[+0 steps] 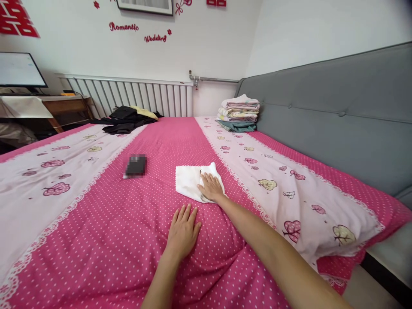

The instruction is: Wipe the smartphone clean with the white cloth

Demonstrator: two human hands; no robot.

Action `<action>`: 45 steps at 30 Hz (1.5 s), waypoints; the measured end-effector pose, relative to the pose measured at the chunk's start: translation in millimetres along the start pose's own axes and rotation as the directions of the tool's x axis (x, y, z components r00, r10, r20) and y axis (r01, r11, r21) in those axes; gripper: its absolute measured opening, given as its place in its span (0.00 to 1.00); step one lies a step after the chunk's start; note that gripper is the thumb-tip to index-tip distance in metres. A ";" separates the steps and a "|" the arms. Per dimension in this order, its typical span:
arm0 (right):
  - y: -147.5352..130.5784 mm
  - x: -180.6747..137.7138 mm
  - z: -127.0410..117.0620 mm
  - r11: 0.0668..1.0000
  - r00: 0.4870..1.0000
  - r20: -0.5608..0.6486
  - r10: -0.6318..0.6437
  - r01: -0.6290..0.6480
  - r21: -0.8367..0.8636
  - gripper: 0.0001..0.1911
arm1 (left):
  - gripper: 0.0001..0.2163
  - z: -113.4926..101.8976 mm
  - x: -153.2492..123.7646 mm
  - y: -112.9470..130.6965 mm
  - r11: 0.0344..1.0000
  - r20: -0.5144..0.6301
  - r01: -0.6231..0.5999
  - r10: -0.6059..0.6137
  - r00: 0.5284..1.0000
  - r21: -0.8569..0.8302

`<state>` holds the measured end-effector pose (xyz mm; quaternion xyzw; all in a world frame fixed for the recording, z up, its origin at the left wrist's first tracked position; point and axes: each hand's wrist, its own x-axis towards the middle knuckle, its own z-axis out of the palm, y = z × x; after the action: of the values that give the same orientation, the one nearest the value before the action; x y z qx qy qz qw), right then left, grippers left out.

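A small white cloth (187,180) lies on the pink polka-dot bedspread (174,141), its far right corner sticking up a little. My right hand (210,187) rests on the right part of this cloth, palm down with fingers stretched out. Part of the cloth is hidden under that hand, and a small dark mark shows by the fingertips. Nearer to me, my left hand (183,231) lies flat on the bedspread with its fingers slightly spread. It is just short of the cloth's near edge and holds nothing.
A dark pixelated object (136,166) lies left of the cloth. Black clothes (124,118) are heaped at the far left, and folded cloths (240,112) are stacked by the grey headboard (337,94). Beyond the bed are a radiator (135,95) and a desk with a monitor (21,71).
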<state>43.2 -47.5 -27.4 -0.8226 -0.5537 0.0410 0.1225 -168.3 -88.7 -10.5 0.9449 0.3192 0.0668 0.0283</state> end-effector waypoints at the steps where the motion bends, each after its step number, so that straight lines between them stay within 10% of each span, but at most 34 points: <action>1: 0.0 -3.6 -0.3 1.000 1.000 0.003 -0.002 0.002 0.000 0.34 | 0.22 -0.4 -0.5 0.0 1.000 0.005 0.002 -0.002 1.000 -0.001; 11: 4.7 -26.5 -3.6 0.999 0.999 0.037 -0.033 0.032 0.029 0.34 | 0.23 -0.1 -3.1 -0.4 1.000 0.015 0.005 -0.005 1.000 -0.016; 25: 14.2 20.9 -4.8 0.996 0.994 0.072 0.079 -0.082 0.044 0.33 | 0.22 -4.4 -2.2 2.8 1.000 0.051 0.021 -0.020 0.998 -0.003; 45: 62.3 12.5 1.3 0.993 0.978 -0.199 0.066 -0.044 0.113 0.27 | 0.22 2.8 -1.4 -0.8 1.000 0.011 -0.001 0.001 1.000 -0.006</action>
<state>103.8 -58.0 -43.2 -0.8297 -0.5125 -0.0096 0.2211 -169.5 -89.0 -13.5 0.9453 0.3184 0.0626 0.0327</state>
